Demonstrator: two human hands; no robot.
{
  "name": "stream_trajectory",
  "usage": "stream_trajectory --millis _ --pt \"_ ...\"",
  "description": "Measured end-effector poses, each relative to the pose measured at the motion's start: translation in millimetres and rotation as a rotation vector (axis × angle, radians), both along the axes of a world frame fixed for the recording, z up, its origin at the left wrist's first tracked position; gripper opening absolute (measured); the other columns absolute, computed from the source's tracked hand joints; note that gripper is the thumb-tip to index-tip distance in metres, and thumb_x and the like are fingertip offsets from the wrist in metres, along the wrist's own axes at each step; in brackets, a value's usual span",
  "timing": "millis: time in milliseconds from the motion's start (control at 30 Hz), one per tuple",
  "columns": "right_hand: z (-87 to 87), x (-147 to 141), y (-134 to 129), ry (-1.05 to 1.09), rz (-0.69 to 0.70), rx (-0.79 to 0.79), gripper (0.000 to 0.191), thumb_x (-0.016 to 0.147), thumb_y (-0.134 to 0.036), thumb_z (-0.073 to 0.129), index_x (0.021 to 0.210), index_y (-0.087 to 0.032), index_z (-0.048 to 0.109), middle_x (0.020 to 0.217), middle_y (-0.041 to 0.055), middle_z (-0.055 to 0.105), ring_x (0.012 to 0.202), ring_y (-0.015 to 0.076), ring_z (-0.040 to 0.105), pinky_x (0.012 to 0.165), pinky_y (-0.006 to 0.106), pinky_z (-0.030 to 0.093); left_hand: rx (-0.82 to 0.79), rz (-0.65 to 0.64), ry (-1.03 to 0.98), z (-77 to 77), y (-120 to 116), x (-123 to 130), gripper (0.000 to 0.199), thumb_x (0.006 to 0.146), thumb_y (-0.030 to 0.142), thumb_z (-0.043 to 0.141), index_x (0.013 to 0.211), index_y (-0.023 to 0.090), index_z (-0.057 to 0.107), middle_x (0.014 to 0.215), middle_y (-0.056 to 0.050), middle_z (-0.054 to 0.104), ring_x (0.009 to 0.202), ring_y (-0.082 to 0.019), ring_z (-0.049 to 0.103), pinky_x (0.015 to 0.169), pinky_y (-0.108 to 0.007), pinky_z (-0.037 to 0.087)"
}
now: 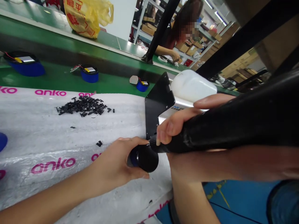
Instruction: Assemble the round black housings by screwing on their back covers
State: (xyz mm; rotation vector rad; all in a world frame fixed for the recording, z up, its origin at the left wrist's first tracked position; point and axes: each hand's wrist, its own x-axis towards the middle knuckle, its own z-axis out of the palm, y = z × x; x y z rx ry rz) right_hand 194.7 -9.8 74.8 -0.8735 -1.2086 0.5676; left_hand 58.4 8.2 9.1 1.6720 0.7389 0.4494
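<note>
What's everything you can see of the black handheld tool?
The black cylindrical tool, perhaps an electric screwdriver, looks plastic, with a thick smooth body narrowing to a ribbed collar and a thin metallic tip. The right hand grips it. It slants in from the right edge, its nose near the rim of the round black device in the left hand; whether the tip touches is unclear.

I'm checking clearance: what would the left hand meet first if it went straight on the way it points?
The left hand would probably first meet the black tool, whose nose appears just ahead, though depth is unclear.
</note>
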Motion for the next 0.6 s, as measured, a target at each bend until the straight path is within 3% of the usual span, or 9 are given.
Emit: stream_trajectory --millis 133,267,367,433,533,600 --pt "6.1 -9.4 1.6 0.000 -0.071 -0.051 0.044 0.090 -0.068 0.049 0.080 -0.025 0.053 0.044 -0.0053 0.051 0.033 0.0156 0.046 0.032 0.027 0.040 -0.087 0.006 -0.081 -2.1 -2.2 1.9 0.044 0.070 0.022 0.083 0.111 0.028 0.068 0.103 0.004 0.073 0.097 -0.024 0.066 0.083 -0.032 0.048" --pt "2.7 -13.5 0.9 0.052 -0.138 -0.044 0.043 0.083 -0.069 0.059 0.085 -0.026 0.055 0.048 -0.0054 0.055 0.035 0.0163 0.048 0.033 0.027 0.041 -0.116 0.011 -0.088 -6.2 -3.0 1.8 0.041 0.071 0.024 0.082 0.109 0.027 0.068 0.102 0.003 0.073 0.096 -0.025 0.067 0.083 -0.034 0.050" --pt "1.8 -4.9 0.7 0.138 -0.118 -0.043 0.049 0.074 -0.071 0.067 0.092 -0.026 0.056 0.053 -0.0055 0.058 0.037 0.0158 0.049 0.033 0.027 0.041 -0.074 -0.008 -0.079 -5.7 -1.7 -0.4 0.044 0.072 0.025 0.082 0.113 0.027 0.066 0.102 0.002 0.072 0.097 -0.024 0.066 0.086 -0.036 0.050" --pt "6.9 8.0 1.0 0.144 -0.141 -0.042 0.051 0.077 -0.073 0.061 0.092 -0.024 0.057 0.050 -0.0059 0.055 0.034 0.0142 0.045 0.032 0.026 0.039 -0.055 -0.033 -0.081 -4.2 -0.4 -3.0 0.047 0.074 0.024 0.081 0.117 0.029 0.064 0.112 0.001 0.069 0.107 -0.025 0.063 0.095 -0.037 0.048" --pt "19.4 31.6 3.4 0.085 -0.488 0.162 0.042 0.100 -0.053 0.030 0.090 -0.022 0.056 0.052 -0.0044 0.053 0.037 0.0134 0.048 0.034 0.024 0.038 -0.057 -0.103 -0.084 -2.7 1.9 -7.7 0.046 0.080 0.020 0.072 0.123 0.034 0.062 0.127 0.000 0.058 0.117 -0.024 0.058 0.104 -0.039 0.044" --pt "25.1 45.3 7.3 0.043 -0.643 0.220 0.047 0.103 -0.041 0.013 0.090 -0.023 0.054 0.056 -0.0043 0.052 0.043 0.0122 0.051 0.038 0.021 0.040 -0.075 -0.131 -0.075 -3.3 3.5 -10.8 0.049 0.084 0.020 0.066 0.129 0.038 0.060 0.131 0.000 0.055 0.120 -0.025 0.057 0.106 -0.040 0.044"
